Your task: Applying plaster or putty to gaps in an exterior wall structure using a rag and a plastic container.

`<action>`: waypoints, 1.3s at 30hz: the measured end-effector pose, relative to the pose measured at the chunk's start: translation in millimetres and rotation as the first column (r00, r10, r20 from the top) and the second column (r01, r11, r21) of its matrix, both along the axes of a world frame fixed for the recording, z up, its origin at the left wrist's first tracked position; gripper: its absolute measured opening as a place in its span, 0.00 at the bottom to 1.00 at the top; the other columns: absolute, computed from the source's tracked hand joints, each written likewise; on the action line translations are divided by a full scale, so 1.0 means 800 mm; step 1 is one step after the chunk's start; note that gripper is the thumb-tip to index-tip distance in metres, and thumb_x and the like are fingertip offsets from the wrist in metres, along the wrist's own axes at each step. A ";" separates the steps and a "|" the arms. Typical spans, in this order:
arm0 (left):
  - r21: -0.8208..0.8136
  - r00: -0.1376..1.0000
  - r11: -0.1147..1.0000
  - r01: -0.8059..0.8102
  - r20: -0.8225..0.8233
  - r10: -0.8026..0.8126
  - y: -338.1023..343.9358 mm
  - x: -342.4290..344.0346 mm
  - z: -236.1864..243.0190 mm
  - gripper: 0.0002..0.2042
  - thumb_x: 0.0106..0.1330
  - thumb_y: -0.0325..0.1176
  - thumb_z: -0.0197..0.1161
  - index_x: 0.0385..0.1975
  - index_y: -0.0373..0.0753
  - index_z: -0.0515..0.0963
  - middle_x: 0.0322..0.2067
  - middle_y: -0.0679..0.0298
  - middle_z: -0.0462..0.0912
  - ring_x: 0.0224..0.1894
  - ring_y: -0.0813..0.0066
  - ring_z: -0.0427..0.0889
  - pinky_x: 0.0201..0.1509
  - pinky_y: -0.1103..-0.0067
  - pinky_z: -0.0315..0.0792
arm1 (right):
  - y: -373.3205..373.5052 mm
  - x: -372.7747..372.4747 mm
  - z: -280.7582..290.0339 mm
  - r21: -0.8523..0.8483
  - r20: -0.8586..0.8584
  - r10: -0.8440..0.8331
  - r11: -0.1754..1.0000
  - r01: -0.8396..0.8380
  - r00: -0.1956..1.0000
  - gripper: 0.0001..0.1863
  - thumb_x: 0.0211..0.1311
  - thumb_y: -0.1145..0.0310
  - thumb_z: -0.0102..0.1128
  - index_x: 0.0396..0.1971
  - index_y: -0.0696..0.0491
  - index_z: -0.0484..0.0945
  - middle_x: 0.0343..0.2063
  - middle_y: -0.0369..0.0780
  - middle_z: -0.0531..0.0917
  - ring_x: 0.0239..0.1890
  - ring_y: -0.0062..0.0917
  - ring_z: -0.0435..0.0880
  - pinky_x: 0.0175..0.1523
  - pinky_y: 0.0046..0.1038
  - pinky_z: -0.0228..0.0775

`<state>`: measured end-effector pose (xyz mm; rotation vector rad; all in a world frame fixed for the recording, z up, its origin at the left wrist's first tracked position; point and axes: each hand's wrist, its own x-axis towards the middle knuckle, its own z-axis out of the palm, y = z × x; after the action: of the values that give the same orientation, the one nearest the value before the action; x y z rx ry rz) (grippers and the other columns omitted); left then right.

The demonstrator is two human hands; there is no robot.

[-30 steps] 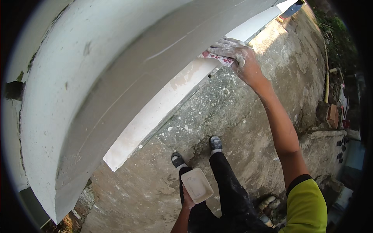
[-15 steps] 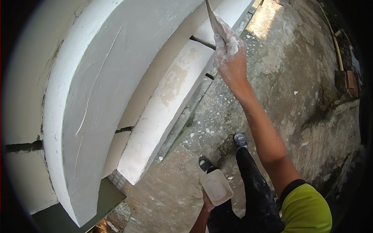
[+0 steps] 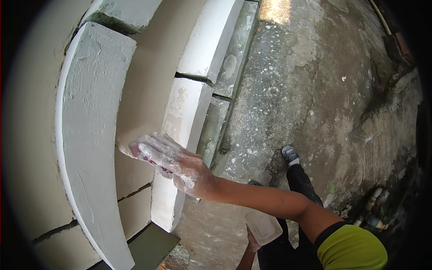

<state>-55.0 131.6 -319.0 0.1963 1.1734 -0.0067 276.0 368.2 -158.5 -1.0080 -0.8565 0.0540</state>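
- Main risk, we think: the thin red-marked sheet (image 3: 134, 150) snagging. Its tip sits right by the inner edge of the curved white block (image 3: 92, 135). If we catch that edge, the coat could chip or the sheet could twist loose.
- Powder all over our right hand (image 3: 188, 168): likely slick, so a hard push could slide the sheet out.
- Open joint (image 3: 193, 78) in the lower white ledge (image 3: 164, 200): a stroke across it could break crumbs off the rim.
- Patchy spot (image 3: 178, 103) on that ledge: if the coat's loose, pressure could lift more. Can't tell how firm it is.
- Pale tub (image 3: 264, 228): our left hand (image 3: 253, 240) has it by one side only, so a bump could tip it. Contents unclear to us.
- Right pose: arm reaching across to our left, elbow slightly bent, palm facing down, fingers extended side by side. Grip closed on the sheet, over the beige strip (image 3: 146, 81) between block and ledge. Can't confirm contact with the surface.
- Left pose: low, in front of our dark trousers, grip clamped on the tub's side. Right forearm crosses just above the tub in view; actual clearance unclear.
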 end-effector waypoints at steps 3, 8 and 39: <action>-0.091 0.998 0.996 -0.024 0.056 0.030 -0.003 0.024 0.004 0.38 0.61 0.69 0.36 0.65 0.49 0.54 0.59 0.62 0.66 0.59 0.58 0.68 0.60 0.58 0.65 | 0.032 0.070 0.017 -0.111 -0.383 0.003 0.993 -0.049 0.924 0.35 0.46 0.91 0.44 0.60 0.57 0.62 0.61 0.53 0.62 0.64 0.50 0.57 0.66 0.41 0.55; -0.147 0.998 0.989 -0.028 0.054 0.037 -0.013 0.040 -0.017 0.38 0.61 0.69 0.35 0.65 0.49 0.54 0.60 0.61 0.65 0.59 0.57 0.68 0.60 0.57 0.64 | 0.048 -0.023 0.052 -0.239 -0.046 0.083 0.967 -0.092 0.995 0.29 0.59 0.79 0.46 0.63 0.58 0.56 0.66 0.51 0.51 0.66 0.52 0.50 0.66 0.43 0.55; -0.141 0.898 0.945 -0.294 0.298 0.323 -0.031 0.221 0.035 0.50 0.51 0.68 0.56 0.66 0.39 0.48 0.61 0.54 0.60 0.60 0.52 0.65 0.61 0.46 0.58 | 0.060 0.432 0.015 -0.146 0.045 -0.477 0.866 0.478 0.878 0.22 0.46 0.84 0.47 0.45 0.61 0.76 0.42 0.50 0.80 0.46 0.42 0.77 0.54 0.35 0.68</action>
<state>122.0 107.0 -290.7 -0.0729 0.8675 0.2436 622.0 416.0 -146.6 -1.3443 -0.5930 -0.3122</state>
